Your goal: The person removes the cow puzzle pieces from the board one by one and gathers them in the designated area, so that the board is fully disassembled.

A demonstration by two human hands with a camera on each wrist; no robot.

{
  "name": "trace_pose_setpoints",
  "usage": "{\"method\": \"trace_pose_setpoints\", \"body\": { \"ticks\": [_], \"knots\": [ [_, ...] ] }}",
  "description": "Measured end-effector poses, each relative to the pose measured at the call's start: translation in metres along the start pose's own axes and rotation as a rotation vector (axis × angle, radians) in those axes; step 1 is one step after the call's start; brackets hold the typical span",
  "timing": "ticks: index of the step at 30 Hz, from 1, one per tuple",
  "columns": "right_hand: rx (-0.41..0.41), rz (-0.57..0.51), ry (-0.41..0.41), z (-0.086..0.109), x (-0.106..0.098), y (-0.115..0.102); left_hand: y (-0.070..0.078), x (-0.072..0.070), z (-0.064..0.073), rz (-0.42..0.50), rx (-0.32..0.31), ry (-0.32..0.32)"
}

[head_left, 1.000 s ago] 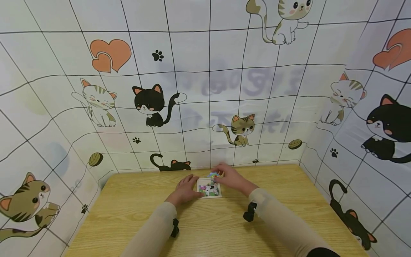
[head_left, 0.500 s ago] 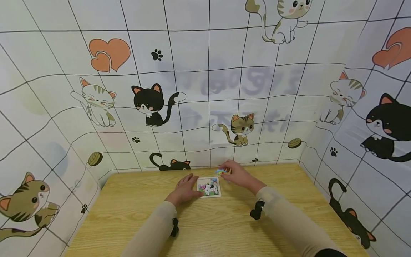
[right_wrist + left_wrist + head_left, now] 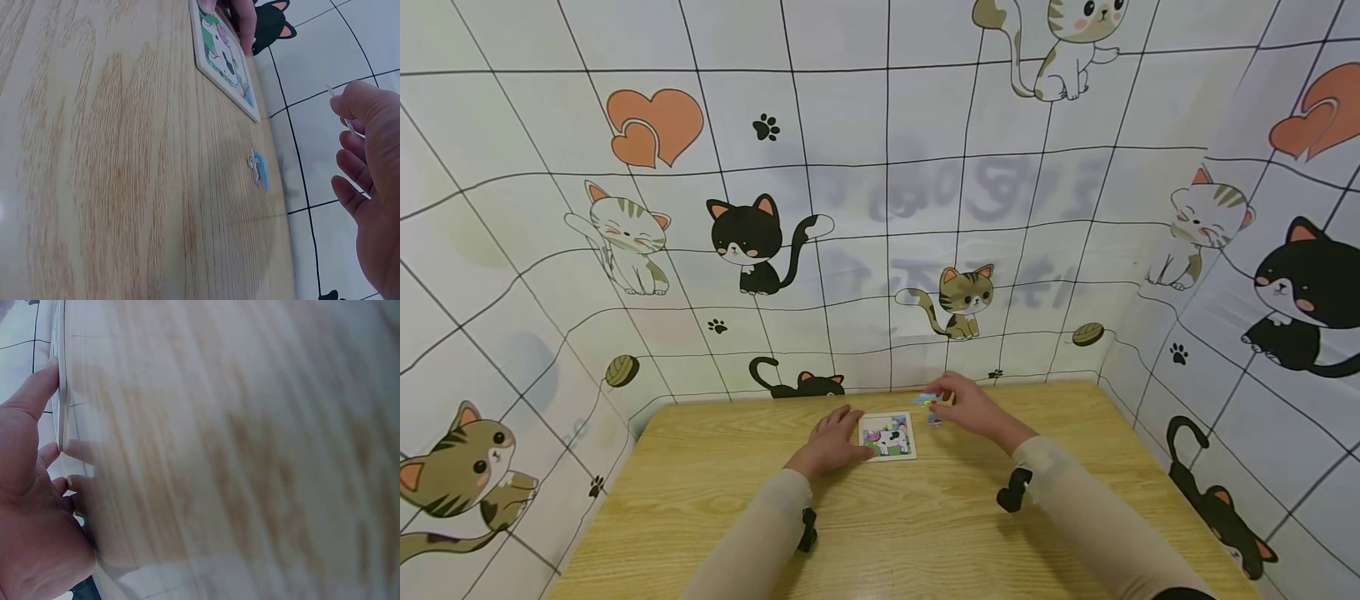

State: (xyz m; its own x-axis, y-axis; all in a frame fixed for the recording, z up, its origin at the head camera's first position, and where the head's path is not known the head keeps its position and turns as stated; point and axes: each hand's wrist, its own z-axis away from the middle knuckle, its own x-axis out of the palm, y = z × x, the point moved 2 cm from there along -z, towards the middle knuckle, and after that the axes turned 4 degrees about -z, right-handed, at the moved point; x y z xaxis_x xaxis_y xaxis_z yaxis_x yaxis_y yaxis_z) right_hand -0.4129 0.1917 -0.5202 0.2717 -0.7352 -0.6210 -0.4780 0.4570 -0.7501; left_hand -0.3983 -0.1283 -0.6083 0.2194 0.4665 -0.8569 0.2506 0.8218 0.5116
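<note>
A small square picture puzzle point(image 3: 891, 442) with a cow and a pale frame lies flat near the back of the table. My left hand point(image 3: 829, 444) holds it at its left side, thumb over the near left corner and fingers along the edge. To the right of the puzzle, my right hand point(image 3: 973, 410) pinches a colourful puzzle piece point(image 3: 925, 399) between thumb and fingers, raised over the table. The right wrist view shows this held piece point(image 3: 331, 91) edge-on as a thin sliver. Below that hand, a loose blue puzzle piece point(image 3: 258, 169) lies on the wood.
The wooden table point(image 3: 880, 525) ends at the back against a white cloth wall point(image 3: 850, 200) printed with cats and grid lines. Cloth also hangs along both sides. A black wrist camera point(image 3: 1015, 490) hangs under the right sleeve, and another black camera point(image 3: 808, 531) under the left.
My right hand has moved right, away from over the puzzle, with the piece still pinched. The loose piece on the table has come into sight. My left hand has stayed in place.
</note>
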Motion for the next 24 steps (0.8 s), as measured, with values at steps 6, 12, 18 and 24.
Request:
{"method": "trace_pose_setpoints", "body": {
  "ticks": [6, 12, 18, 24],
  "knots": [
    [0.020, 0.033, 0.017, 0.005, -0.007, 0.004, 0.001, -0.001, 0.000, 0.022, 0.005, 0.012],
    [0.034, 0.050, 0.035, 0.011, -0.016, 0.009, 0.001, -0.001, 0.000, 0.022, 0.010, 0.018],
    [0.032, 0.047, 0.045, 0.016, -0.023, 0.015, 0.004, -0.003, 0.002, 0.029, 0.005, 0.017],
    [0.031, 0.060, 0.047, 0.019, -0.026, 0.022, 0.004, -0.003, 0.004, 0.042, 0.006, 0.015]
  ]
}}
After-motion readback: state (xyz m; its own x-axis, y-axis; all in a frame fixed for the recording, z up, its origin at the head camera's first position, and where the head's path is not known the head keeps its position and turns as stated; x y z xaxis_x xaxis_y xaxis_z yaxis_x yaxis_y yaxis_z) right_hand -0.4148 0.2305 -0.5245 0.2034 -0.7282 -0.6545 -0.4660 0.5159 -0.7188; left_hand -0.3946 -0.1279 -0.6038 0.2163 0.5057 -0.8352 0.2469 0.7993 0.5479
